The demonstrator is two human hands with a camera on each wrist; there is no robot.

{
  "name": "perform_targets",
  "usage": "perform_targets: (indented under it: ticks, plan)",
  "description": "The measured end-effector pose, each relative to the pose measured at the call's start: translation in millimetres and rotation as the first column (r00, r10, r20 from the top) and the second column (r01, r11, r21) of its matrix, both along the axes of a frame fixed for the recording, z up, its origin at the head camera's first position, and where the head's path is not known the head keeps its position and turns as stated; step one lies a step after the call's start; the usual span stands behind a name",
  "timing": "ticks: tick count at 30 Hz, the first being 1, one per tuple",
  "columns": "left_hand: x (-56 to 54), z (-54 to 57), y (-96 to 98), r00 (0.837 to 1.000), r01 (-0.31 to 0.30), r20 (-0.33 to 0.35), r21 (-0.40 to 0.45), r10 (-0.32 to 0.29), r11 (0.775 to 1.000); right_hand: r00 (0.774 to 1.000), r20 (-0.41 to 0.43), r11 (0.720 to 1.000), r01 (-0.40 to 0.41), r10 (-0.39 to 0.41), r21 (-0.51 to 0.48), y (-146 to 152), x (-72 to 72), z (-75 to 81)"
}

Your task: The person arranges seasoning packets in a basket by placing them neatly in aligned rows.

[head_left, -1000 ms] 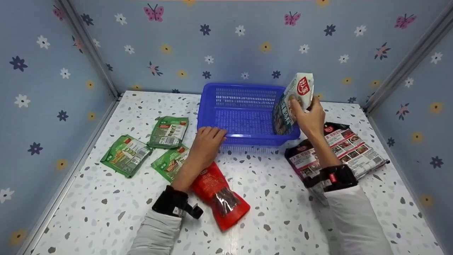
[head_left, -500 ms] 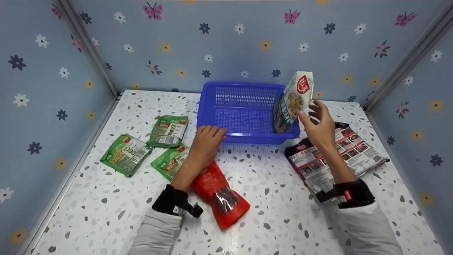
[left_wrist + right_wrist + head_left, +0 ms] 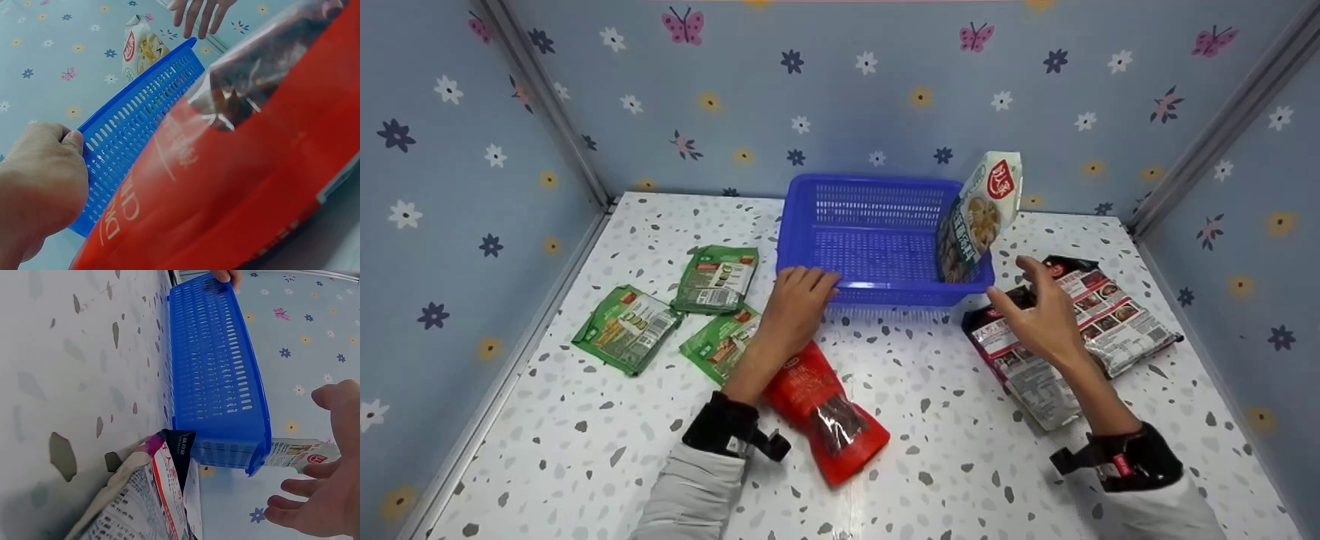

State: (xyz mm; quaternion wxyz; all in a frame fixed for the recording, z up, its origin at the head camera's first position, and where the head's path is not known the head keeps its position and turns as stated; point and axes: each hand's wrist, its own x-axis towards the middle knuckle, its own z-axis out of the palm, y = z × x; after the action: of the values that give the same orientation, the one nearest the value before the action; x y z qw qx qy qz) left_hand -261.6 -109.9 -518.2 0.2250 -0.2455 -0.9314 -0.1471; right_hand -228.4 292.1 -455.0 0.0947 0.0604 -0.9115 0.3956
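Observation:
My left hand [image 3: 800, 304] grips the front rim of a blue plastic basket [image 3: 885, 288] near its left corner. In the left wrist view, the thumb and curled fingers of the left hand [image 3: 48, 180] pinch that rim. Inside the basket, at its right end, a white and dark green food pouch [image 3: 979, 217] leans upright, its top above the rim. My right hand [image 3: 1046, 319] is apart from the basket's right corner with fingers spread, holding nothing. Below it lie black, red and white printed bags [image 3: 1121, 322]; the hand and forearm hide part of them.
Left of the basket lie green packets [image 3: 630, 330], one partly under the left forearm. A red pouch [image 3: 829, 412] with a clear window lies in front of the basket. Flowered panels [image 3: 870, 90] enclose the speckled table [image 3: 945, 450] at the back and sides.
My right hand has let go of the white and dark green pouch and drawn back toward the printed bags. The pouch stays leaning in the basket. My left hand keeps its place on the rim.

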Motion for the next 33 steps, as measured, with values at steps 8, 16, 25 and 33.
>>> perform_targets:
  ticks: [8,16,25,33]
  plan:
    - [0.2,1.8,0.4,1.000,0.002,0.008,0.010,-0.002,1.000,0.997,0.074,0.985,-0.038,0.026,0.167,18,19.8,-11.3]
    - [0.0,-0.4,0.8,0.999,-0.005,-0.048,-0.003,0.005,1.000,0.993,0.121,0.956,-0.048,0.013,0.290,42,29.1,-28.8]
    - [-0.3,-1.3,0.0,1.000,-0.003,-0.023,-0.005,0.003,1.000,0.982,0.190,0.923,-0.074,0.000,0.378,61,32.5,-37.4]
    - [1.3,1.0,0.0,1.000,0.007,0.008,0.000,-0.007,1.000,0.977,0.213,0.897,-0.064,-0.034,0.437,63,31.8,-41.0]
